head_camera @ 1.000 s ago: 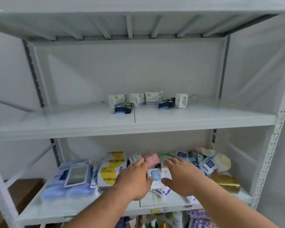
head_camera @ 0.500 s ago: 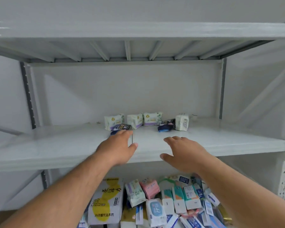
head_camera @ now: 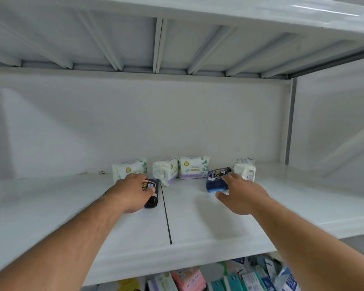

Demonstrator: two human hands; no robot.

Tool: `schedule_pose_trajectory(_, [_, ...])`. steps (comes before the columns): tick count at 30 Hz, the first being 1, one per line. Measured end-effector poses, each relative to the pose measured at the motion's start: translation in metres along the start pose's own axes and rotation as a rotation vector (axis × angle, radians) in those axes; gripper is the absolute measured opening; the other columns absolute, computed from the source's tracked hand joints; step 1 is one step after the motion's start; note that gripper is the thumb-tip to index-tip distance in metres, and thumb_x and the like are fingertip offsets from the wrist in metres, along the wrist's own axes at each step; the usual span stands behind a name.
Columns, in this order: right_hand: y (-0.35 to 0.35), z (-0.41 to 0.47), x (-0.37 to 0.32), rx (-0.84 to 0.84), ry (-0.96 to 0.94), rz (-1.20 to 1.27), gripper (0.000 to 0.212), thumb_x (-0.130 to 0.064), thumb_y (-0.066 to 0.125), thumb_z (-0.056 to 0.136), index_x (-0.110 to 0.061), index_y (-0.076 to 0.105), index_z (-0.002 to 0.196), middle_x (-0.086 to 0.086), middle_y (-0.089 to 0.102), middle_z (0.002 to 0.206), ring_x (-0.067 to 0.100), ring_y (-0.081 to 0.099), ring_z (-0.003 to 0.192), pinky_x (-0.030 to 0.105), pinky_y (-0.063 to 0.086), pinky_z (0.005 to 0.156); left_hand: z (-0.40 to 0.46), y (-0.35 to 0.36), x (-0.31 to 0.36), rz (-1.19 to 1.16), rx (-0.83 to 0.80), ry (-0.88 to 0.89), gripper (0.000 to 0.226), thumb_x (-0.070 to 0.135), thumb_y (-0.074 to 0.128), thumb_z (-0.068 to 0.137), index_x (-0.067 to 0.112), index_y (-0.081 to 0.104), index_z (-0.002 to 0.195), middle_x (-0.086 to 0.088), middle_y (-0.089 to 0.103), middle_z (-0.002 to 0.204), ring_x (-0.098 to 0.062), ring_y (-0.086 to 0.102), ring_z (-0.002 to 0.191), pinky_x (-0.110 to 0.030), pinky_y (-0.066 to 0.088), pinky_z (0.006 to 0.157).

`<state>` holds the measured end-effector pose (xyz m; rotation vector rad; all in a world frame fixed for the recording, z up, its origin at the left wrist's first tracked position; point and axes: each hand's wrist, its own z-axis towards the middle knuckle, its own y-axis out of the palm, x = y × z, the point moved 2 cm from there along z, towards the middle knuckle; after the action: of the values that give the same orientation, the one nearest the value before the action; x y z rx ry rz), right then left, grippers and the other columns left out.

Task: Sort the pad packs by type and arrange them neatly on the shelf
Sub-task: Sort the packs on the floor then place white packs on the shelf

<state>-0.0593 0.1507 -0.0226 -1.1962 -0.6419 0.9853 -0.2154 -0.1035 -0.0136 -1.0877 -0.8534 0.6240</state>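
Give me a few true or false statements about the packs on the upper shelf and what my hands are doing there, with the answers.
1. The left hand rests on a dark pad pack. True.
2. Both dark packs stand against the back wall. False: they lie in front of the row of white packs.
3. The right hand reaches the dark blue pad pack. True.
4. The white metal shelf holds only dark packs. False: white packs with green leaf print stand behind.

White metal shelving unit (head_camera: pixel 198 223) with ribbed underside of upper shelf board (head_camera: pixel 159 38); plain white wall (head_camera: pixel 135 122) behind; grey upright post (head_camera: pixel 290 122) at rear right corner.
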Motion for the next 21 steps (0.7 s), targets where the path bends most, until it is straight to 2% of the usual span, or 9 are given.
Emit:
schedule_pose_trajectory(6, [0.02,0.061,0.008,-0.028,0.031,-0.011,0.065,-0.057,0.043,0.093,-0.028,0.035,0.15,-0.008,0.035,0.154,0.029,0.053,0.125,0.041,0.05,0.094,0.041,0.025,-0.008,-0.01,-0.132,-0.031,0.065,0.071,0.035,0.089,0.034,0.045,0.141,0.004,0.05,0.141,-0.02,0.052,0.12,-0.035,0.043,0.103])
schedule_pose_trajectory(8, [0.028,0.075,0.012,-0.07,0.043,-0.042,0.064,-0.057,0.042,0.094,-0.028,0.035,0.15,-0.007,0.036,0.155,0.03,0.051,0.127,0.04,0.048,0.094,0.045,0.03,-0.007,0.005,-0.144,-0.037,0.065,0.07,0.035,0.09,0.034,0.043,0.144,0.006,0.049,0.144,-0.019,0.051,0.125,-0.032,0.042,0.103])
schedule_pose_trajectory(9, [0.032,0.081,0.013,-0.092,0.051,-0.047,0.06,-0.057,0.042,0.094,-0.027,0.04,0.146,-0.005,0.041,0.152,0.03,0.051,0.125,0.039,0.048,0.092,0.045,0.032,-0.006,0.023,-0.134,-0.036,0.065,0.07,0.035,0.091,0.035,0.041,0.145,0.006,0.046,0.147,-0.019,0.049,0.128,-0.031,0.041,0.103])
schedule_pose_trajectory(12, [0.041,0.091,0.016,-0.122,0.066,-0.018,0.05,-0.057,0.039,0.091,-0.024,0.055,0.124,0.003,0.061,0.122,0.029,0.057,0.109,0.035,0.05,0.081,0.04,0.033,0.0,0.047,-0.107,-0.009,0.058,0.07,0.033,0.092,0.04,0.046,0.14,0.008,0.047,0.145,-0.018,0.049,0.126,-0.031,0.043,0.101])
schedule_pose_trajectory(15, [0.04,0.085,0.016,-0.133,-0.021,-0.034,0.048,-0.06,0.037,0.089,-0.027,0.06,0.117,0.002,0.064,0.115,0.028,0.058,0.103,0.036,0.052,0.082,0.026,0.03,0.011,0.058,-0.12,0.028,0.043,0.062,0.031,0.097,0.042,0.054,0.127,0.007,0.047,0.136,-0.018,0.048,0.125,-0.031,0.041,0.1])
schedule_pose_trajectory(17, [0.031,0.07,0.014,-0.147,-0.112,-0.055,0.044,-0.059,0.038,0.093,-0.029,0.06,0.115,-0.001,0.062,0.114,0.027,0.058,0.104,0.036,0.051,0.083,0.017,0.029,0.017,0.067,-0.127,0.066,0.035,0.054,0.031,0.1,0.039,0.058,0.115,0.007,0.049,0.125,-0.016,0.051,0.116,-0.033,0.042,0.1])
schedule_pose_trajectory(21, [0.014,0.031,0.018,-0.213,-0.274,0.036,0.039,-0.056,0.042,0.098,-0.028,0.062,0.116,-0.005,0.06,0.118,0.022,0.059,0.107,0.037,0.049,0.093,0.008,0.015,0.014,0.017,-0.18,0.073,0.031,0.028,0.04,0.103,0.041,0.064,0.115,0.012,0.053,0.124,-0.011,0.055,0.109,-0.029,0.045,0.099])
